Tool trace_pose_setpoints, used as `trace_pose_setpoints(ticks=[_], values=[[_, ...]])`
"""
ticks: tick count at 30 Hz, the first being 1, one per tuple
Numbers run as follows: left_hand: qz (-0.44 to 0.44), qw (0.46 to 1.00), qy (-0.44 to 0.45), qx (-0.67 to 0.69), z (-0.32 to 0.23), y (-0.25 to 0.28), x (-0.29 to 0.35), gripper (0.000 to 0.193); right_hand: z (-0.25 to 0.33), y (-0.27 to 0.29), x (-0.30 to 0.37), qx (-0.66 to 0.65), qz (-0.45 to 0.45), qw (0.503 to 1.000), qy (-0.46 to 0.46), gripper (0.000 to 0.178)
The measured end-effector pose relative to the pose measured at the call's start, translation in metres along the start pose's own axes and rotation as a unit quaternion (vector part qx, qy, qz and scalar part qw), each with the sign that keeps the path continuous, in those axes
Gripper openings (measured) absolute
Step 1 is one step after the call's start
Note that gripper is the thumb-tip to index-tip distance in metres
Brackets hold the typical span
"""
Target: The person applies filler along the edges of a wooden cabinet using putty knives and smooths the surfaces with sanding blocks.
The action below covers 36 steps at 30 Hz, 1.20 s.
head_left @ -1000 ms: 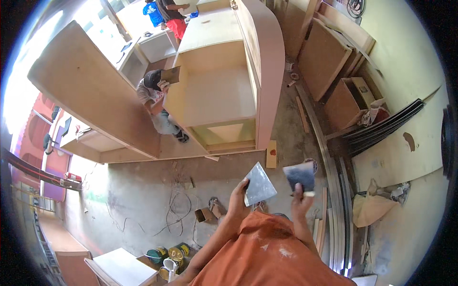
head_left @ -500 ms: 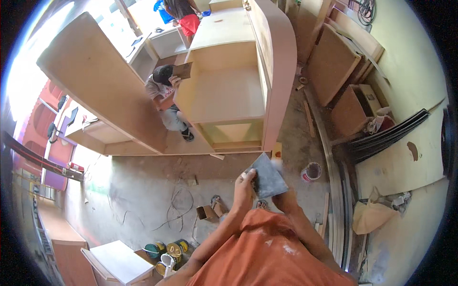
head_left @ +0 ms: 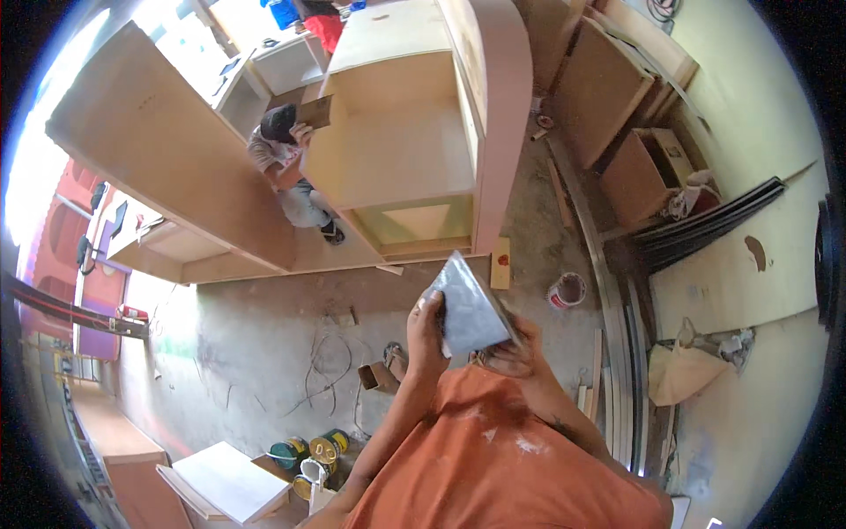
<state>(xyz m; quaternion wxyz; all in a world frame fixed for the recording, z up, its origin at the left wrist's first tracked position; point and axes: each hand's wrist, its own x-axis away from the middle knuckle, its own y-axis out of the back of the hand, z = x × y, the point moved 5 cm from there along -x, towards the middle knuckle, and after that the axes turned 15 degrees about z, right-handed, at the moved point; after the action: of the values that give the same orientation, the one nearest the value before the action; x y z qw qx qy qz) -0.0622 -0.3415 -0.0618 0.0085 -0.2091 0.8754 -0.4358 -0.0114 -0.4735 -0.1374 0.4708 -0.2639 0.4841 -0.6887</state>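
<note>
A flat grey square sheet point(head_left: 474, 313), dusty or smeared on its upper face, is held tilted in front of my orange shirt. My left hand point(head_left: 426, 331) grips its left edge, with the thumb on top. At the lower right corner, my right hand point(head_left: 518, 353) has its fingers bent against the sheet; part of that hand is hidden. Just beyond the sheet stands a pale wooden cabinet point(head_left: 401, 167) with an open compartment. A co-worker point(head_left: 286, 163) crouches at its left side, holding a brown flat piece point(head_left: 315, 112) against the edge.
A tall wooden panel point(head_left: 167, 150) rises left of the co-worker. An open can point(head_left: 567, 290) stands on the floor at right, near long metal strips point(head_left: 608, 291). Several paint cans point(head_left: 328, 443) and a white board point(head_left: 226, 480) lie lower left. Thin cable point(head_left: 330, 375) trails across the floor.
The sheet has turned and shifted left and slightly nearer in the picture. My right hand has come from behind it to its lower right corner. The whole view has shifted slightly.
</note>
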Motion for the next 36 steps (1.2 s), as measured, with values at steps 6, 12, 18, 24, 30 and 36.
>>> trace_pose_setpoints(ticks=[6,12,18,24,30,36], values=[[0.068,0.975,0.016,-0.211,0.004,-0.007,0.014,0.020,0.028,-0.024,-0.034,0.089,-0.303,0.945,0.083,0.037],[0.000,0.996,-0.026,-0.088,0.004,-0.005,0.004,0.017,0.038,-0.013,0.020,0.323,-0.252,0.866,0.286,0.026],[-0.029,0.978,-0.092,-0.182,-0.019,0.016,0.001,0.016,0.034,0.011,0.025,0.499,-0.224,0.837,0.022,0.017],[-0.043,0.935,-0.119,-0.332,-0.022,0.015,0.000,0.026,0.042,-0.009,0.039,0.257,-0.258,0.909,0.205,0.024],[0.155,0.755,0.003,-0.637,-0.017,0.005,0.002,0.024,0.062,-0.034,0.027,0.279,-0.342,0.897,0.005,0.027],[0.210,0.763,0.071,-0.607,-0.010,0.022,0.010,0.026,0.145,-0.043,0.027,0.250,-0.203,0.927,0.192,0.024]])
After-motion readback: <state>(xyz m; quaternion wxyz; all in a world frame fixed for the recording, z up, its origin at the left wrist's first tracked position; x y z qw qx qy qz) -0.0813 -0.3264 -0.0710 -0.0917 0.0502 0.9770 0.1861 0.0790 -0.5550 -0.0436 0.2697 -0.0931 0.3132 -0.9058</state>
